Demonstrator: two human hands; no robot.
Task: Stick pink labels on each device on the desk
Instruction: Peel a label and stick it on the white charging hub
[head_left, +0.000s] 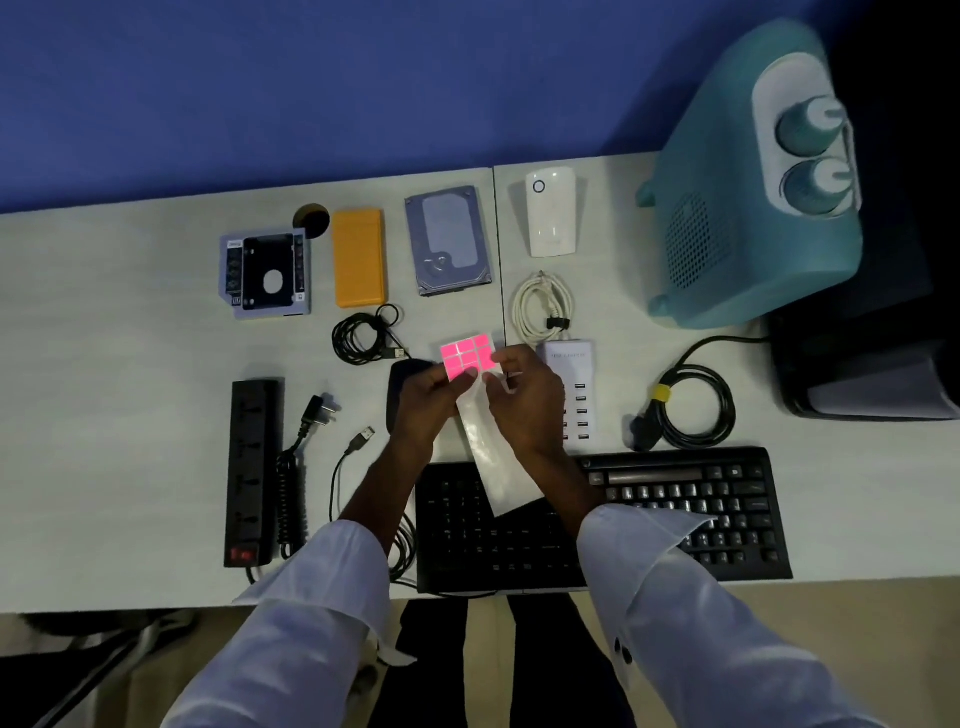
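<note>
Your white sleeves (332, 587) frame the black keyboard (691, 512). Above it, your left hand (423, 402) pinches the label sheet (475, 395) just under its pink labels (466, 356), while your right hand (524, 395) nips the sheet's upper right edge. Treat it as thin, floppy paper (nearly weightless, easily creased): lift one label by a corner. No device shows pink yet.

A sheet of pink labels (466, 357) is held above the desk (130, 338) between the left hand (428, 402) and the right hand (527, 397), its bare backing hanging over the keyboard (727, 499). Behind are laid a drive caddy (266, 275), an orange case (359, 257), a hard drive (448, 241) and a white plug-in unit (551, 212).
</note>
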